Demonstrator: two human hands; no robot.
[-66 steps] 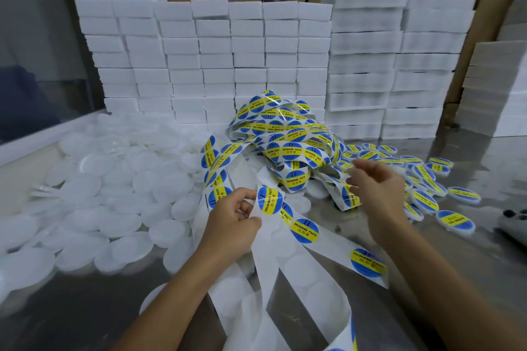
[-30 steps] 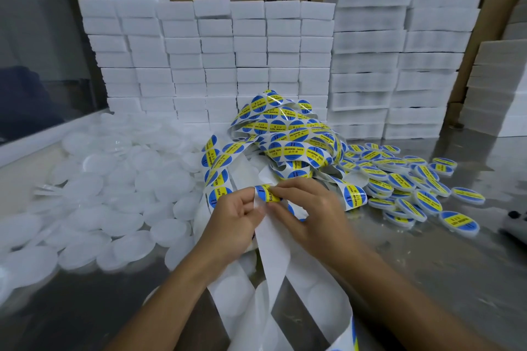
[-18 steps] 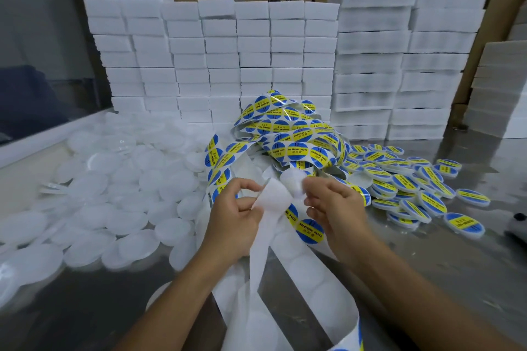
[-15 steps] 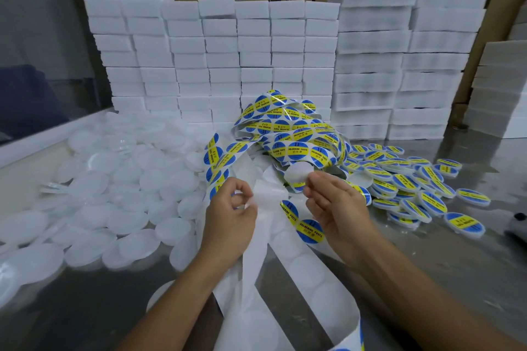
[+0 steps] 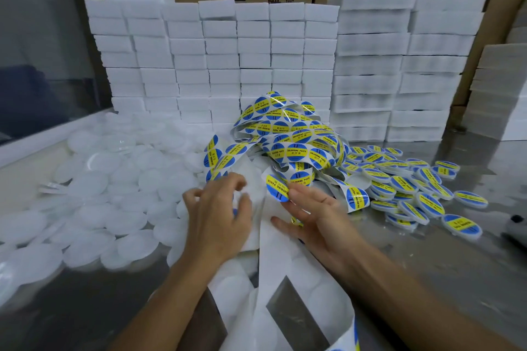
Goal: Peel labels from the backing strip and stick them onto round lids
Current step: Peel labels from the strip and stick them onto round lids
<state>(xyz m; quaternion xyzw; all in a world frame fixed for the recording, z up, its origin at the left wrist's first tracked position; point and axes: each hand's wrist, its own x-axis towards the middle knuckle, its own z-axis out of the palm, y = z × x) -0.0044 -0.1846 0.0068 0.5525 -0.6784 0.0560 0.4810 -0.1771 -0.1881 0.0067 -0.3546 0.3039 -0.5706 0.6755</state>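
- Peeled label [image 5: 277, 188] now off the backing strip [image 5: 273, 253], stuck to right hand [image 5: 310, 215] fingertips, fingers straight.
- Left hand [image 5: 219, 216] released strip, loosely curled, reaching for blank lids [image 5: 119, 199].

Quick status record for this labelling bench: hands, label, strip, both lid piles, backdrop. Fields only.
left hand: fingers loosely curled over the white backing strip, near the unlabelled pile; whether it pinches anything cannot be told
right hand: fingers straight, a round blue-and-yellow label at the fingertips
label supply: tangled heap of labelled strip behind the hands
unlabelled lids: plain white round lids, piled on the left
labelled lids: spread on the right
surface: shiny metal table
backdrop: stacked white foam blocks
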